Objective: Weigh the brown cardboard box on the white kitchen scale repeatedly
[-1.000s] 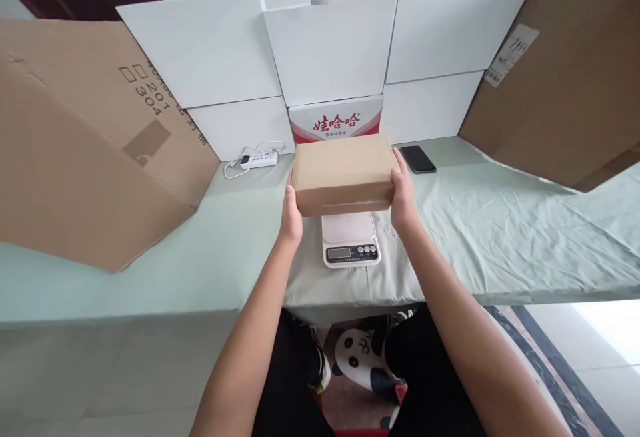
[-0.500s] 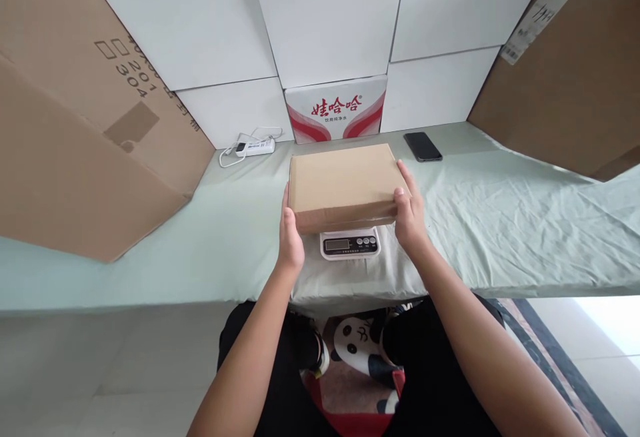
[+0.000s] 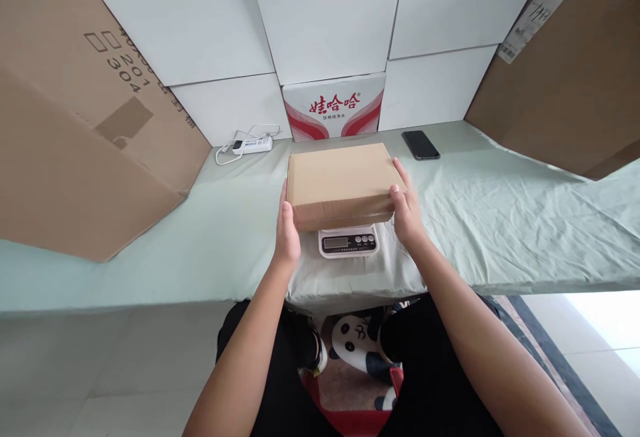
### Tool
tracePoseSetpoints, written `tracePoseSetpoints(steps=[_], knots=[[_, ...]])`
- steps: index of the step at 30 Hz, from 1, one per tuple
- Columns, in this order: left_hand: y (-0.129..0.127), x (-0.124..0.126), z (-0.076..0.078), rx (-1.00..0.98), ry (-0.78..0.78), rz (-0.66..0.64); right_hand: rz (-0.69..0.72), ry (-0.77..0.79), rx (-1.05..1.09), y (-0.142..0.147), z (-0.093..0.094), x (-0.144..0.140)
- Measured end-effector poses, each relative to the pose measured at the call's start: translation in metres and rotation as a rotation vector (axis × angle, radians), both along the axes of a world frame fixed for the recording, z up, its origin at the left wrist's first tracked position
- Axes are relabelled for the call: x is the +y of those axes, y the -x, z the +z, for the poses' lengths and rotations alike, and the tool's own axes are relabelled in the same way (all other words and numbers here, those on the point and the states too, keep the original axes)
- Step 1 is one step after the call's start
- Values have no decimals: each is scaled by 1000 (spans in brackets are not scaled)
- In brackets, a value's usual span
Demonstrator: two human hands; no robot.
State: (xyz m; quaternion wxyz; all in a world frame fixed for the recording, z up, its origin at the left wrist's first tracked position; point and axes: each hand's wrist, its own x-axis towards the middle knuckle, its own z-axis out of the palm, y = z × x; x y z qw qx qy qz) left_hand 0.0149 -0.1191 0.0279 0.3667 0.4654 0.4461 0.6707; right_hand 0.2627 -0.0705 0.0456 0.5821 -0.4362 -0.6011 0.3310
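A closed brown cardboard box [image 3: 343, 176] is held between my two hands at the middle of the table. My left hand [image 3: 287, 234] presses against its left side, thumb up along the near corner. On the opposite side, my right hand [image 3: 407, 210] grips the near right corner, thumb near the top edge and fingers along the side. Directly under the box is a white kitchen scale [image 3: 349, 242]; only its front panel with a small display and several buttons shows. Its platform is hidden, and I cannot tell whether the box rests on it.
A black phone [image 3: 421, 145] lies at the back right. A white power strip [image 3: 253, 144] with a cable is at the back left. White boxes [image 3: 327, 20] and a printed carton [image 3: 334, 107] line the back; large cardboard sheets [image 3: 60, 137] flank the green tablecloth [image 3: 200, 250].
The view has shifted slightly. My hands keep the same hold on the cardboard box, which stays above the scale with no clear movement.
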Motion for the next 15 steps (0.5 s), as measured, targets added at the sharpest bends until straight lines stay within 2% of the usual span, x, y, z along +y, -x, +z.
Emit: tracePoseSetpoints(steps=[15], knots=[[4,11,-1,-29,-38,-38,-6,-2,-29,0,1,-4]])
